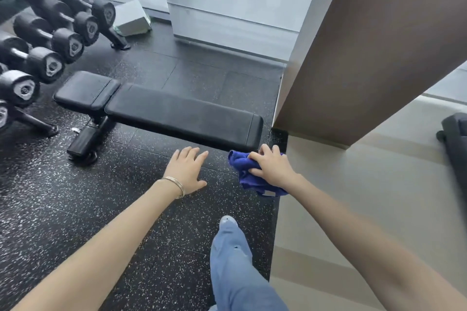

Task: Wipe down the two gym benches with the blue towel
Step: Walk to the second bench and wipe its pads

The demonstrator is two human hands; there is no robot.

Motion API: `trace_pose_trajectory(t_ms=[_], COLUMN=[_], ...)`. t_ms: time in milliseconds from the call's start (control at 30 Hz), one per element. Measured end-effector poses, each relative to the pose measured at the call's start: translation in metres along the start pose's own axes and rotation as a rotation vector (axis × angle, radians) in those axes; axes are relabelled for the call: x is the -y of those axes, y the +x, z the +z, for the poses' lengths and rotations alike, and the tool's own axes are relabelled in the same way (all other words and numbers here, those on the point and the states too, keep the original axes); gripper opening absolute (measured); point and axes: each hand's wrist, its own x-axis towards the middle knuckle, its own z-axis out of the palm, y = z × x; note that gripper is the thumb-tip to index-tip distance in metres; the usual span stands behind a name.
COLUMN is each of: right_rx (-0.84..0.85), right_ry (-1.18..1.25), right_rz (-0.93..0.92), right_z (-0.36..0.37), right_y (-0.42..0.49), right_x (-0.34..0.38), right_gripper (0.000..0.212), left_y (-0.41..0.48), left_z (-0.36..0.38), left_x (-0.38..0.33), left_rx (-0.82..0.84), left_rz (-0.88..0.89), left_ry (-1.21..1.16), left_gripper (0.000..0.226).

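At nine o'clock a dumbbell rack (43, 40) lines the speckled rubber floor (63, 209). The flat black bench (182, 113) lies at the centre, pad bare. The left hand (185, 171) hovers at six o'clock of it, fingers spread, holding nothing. The right hand (271, 168) is closed around the bunched blue towel (249, 177), at the bench's five o'clock corner. The cloth looks soft, light and floppy; a gathered palmful seems best. At three o'clock, past a brown pillar (374, 53), a second dark piece, perhaps the other bench (454, 139), stands on pale flooring.

Black rubber-headed dumbbells (43, 40) line a rack above speckled black rubber flooring (63, 204); a brown wooden pillar (379, 53) stands opposite.
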Motion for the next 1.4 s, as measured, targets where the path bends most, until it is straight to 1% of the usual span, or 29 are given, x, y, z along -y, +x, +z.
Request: trace_pose_trajectory(t_ms=[100, 233, 467, 567, 800, 900, 1033, 1167, 1233, 1267, 1333, 1367, 1400], right_rx=[0.032, 0.071, 0.145, 0.171, 0.168, 0.134, 0.090, 0.015, 0.006, 0.018, 0.052, 0.041, -0.011], right_ry=[0.035, 0.018, 0.091, 0.104, 0.143, 0.175, 0.187, 0.145, 0.158, 0.179, 0.202, 0.180, 0.138], right_rz=[0.001, -0.018, 0.017, 0.053, 0.188, 0.240, 0.330, 0.402, 0.441, 0.453, 0.452, 0.447, 0.449], right_z=[-0.005, -0.006, 0.004, 0.006, 0.016, 0.043, 0.104, 0.167, 0.200, 0.218, 0.251, 0.264, 0.275], right_y=[0.052, 0.118, 0.202, 0.233, 0.306, 0.343, 0.394, 0.443, 0.463, 0.469, 0.473, 0.472, 0.471], right_x=[-0.015, -0.028, -0.040, -0.040, -0.032, -0.026, -0.024, -0.032, -0.034, -0.032, -0.023, -0.018, -0.015], right_gripper=[0.035, 0.036, 0.035, 0.036, 0.036, 0.036, 0.033, 0.029, 0.027, 0.029, 0.044, 0.053, 0.058], left_y=[0.053, 0.121, 0.209, 0.245, 0.322, 0.355, 0.400, 0.445, 0.467, 0.477, 0.496, 0.503, 0.510], left_z=[-0.010, -0.010, -0.003, -0.002, 0.012, 0.037, 0.089, 0.142, 0.166, 0.177, 0.196, 0.204, 0.210], left_x=[0.007, 0.016, 0.052, 0.072, 0.112, 0.129, 0.145, 0.150, 0.148, 0.146, 0.144, 0.143, 0.144], left_rx=[0.030, 0.055, 0.124, 0.153, 0.194, 0.220, 0.261, 0.255, 0.245, 0.235, 0.213, 0.205, 0.192], left_rz=[0.013, 0.006, 0.043, 0.078, 0.203, 0.217, 0.216, 0.223, 0.219, 0.213, 0.202, 0.195, 0.193], left_ry=[-0.004, -0.024, -0.017, 0.008, 0.026, 0.027, 0.004, -0.015, -0.024, -0.029, -0.044, -0.053, -0.058], left_gripper=[0.088, 0.088, 0.088, 0.089, 0.090, 0.092, 0.094, 0.098, 0.100, 0.101, 0.104, 0.106, 0.108])
